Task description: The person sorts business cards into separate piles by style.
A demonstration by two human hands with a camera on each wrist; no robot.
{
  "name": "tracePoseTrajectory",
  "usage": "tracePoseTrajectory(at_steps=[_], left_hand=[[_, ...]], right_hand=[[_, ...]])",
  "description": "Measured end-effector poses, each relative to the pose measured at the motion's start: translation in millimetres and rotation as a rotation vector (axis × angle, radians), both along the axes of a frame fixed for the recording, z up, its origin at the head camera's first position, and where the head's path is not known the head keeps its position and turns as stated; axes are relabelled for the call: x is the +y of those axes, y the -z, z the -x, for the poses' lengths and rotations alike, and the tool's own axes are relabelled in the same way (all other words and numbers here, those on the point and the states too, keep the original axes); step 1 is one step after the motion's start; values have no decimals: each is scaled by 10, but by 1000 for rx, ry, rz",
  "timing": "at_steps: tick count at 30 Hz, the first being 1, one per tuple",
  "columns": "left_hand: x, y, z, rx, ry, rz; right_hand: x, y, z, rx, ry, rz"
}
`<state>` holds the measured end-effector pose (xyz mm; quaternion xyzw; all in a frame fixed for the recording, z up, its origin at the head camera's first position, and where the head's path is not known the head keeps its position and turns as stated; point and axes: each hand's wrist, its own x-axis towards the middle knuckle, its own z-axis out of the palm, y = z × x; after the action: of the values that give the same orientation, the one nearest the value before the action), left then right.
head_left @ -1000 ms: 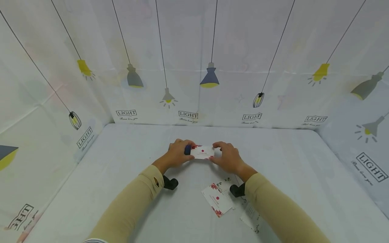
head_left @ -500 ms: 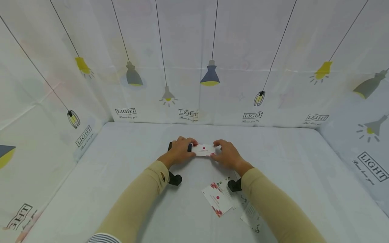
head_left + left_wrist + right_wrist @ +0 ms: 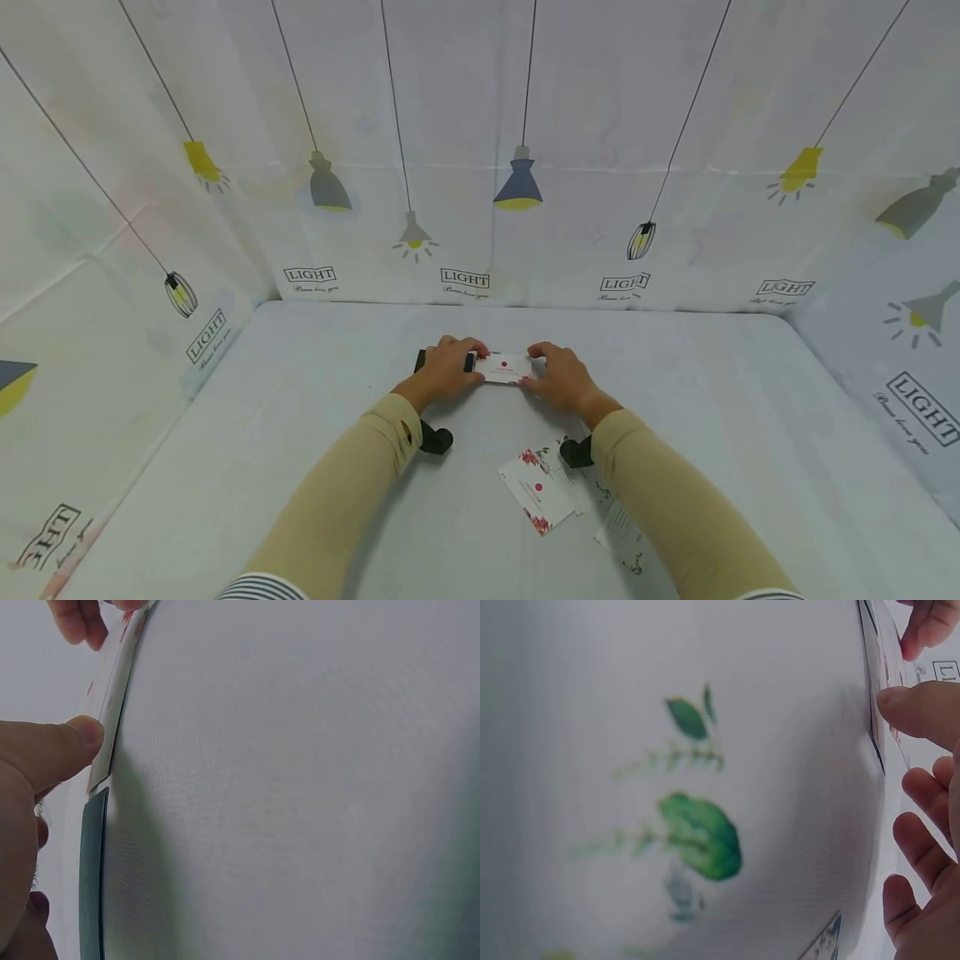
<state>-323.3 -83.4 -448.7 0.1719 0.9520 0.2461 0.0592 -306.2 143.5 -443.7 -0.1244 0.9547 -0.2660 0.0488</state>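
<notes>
"What do the two hands have between them?"
"A white card [image 3: 504,367] with a red dot. The left hand [image 3: 446,369] pinches its left end, thumb on the near edge; the right hand [image 3: 566,382] pinches the right end."
"Where is it?"
"Toward the far side of the tabletop [image 3: 285,396], near the middle."
"And the dark flat piece [image 3: 92,877]?"
"Just beside the card's left end, partly hidden by the left hand. I can't tell what it is."
"Anything closer to us?"
"A flower-edged card [image 3: 538,500], lying slanted near the right sleeve [image 3: 675,492]."
</notes>
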Motion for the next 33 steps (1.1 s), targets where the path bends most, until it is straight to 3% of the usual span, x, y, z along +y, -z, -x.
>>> tracePoseTrajectory(at_steps=[33], left_hand=[[31, 19, 25, -15, -15, 82]], right_hand=[[-23, 36, 68, -23, 8, -35]])
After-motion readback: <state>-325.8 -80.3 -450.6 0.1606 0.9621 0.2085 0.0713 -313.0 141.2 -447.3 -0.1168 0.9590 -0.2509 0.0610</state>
